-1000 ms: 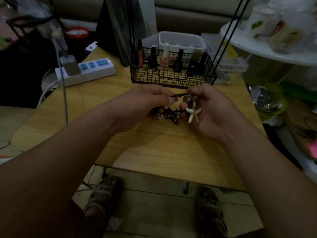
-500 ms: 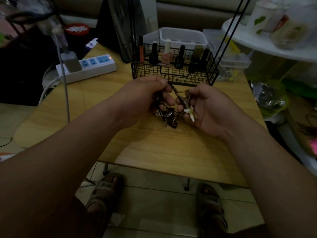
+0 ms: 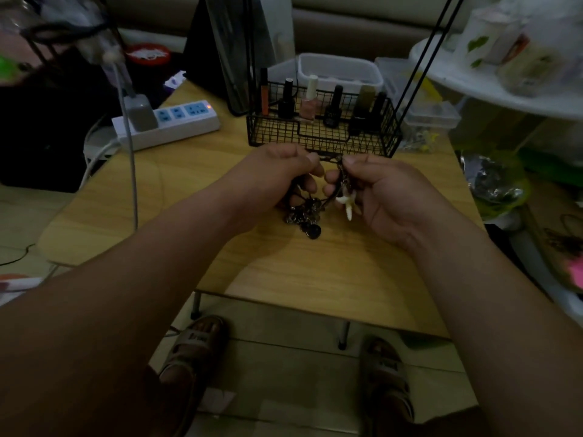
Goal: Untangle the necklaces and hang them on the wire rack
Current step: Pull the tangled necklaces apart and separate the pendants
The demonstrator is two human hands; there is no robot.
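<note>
A tangle of dark necklaces (image 3: 304, 216) hangs between my two hands above the wooden table (image 3: 315, 272). My left hand (image 3: 277, 178) pinches a dark cord near its top, fingers curled. My right hand (image 3: 381, 190) pinches the same cord just to the right, and a white starfish pendant (image 3: 347, 201) dangles by its palm. A round dark pendant (image 3: 314, 231) hangs lowest, close to the tabletop. The black wire rack (image 3: 321, 137) stands right behind my hands, its thin uprights (image 3: 419, 64) rising out of view.
Several nail polish bottles (image 3: 310, 102) fill the rack's basket. A white power strip (image 3: 170, 123) with a plugged adapter lies at the left. Clear plastic boxes (image 3: 340, 69) sit behind the rack. A white round shelf (image 3: 492, 74) juts in at the upper right. My sandalled feet show below the table edge.
My hands have closed in and lifted slightly toward the rack. The starfish pendant has shifted against my right palm, and the dark cluster now hangs lower beneath my left hand.
</note>
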